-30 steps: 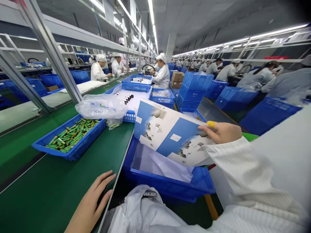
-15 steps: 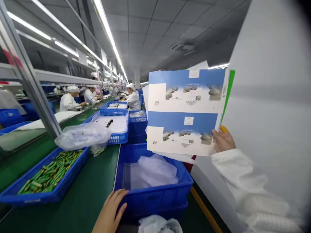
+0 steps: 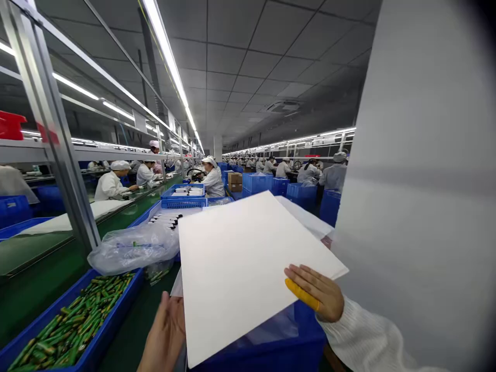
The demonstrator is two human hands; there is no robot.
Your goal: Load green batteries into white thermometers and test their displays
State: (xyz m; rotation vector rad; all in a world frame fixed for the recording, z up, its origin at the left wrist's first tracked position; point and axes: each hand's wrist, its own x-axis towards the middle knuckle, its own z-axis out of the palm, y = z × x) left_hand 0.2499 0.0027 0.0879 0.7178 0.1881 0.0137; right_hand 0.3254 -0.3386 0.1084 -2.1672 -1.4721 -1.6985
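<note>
A stack of large flat printed sheets lies nearly level in front of me, its plain white back facing up. My right hand, with a yellow finger cot on one finger, grips its right edge with fingers on top. My left hand holds the left edge from the side, fingers partly hidden behind the sheets. Under the sheets a blue crate with clear plastic lining shows at the bottom.
A blue tray of green cylinders sits on the green conveyor at left, a clear plastic bag behind it. More blue crates stand further along. Workers in white sit on both sides. A white panel fills the right.
The sheets have turned from upright with the blue printed side facing me to nearly flat, white side up. My left hand rose from the crate's edge to the sheets' left edge.
</note>
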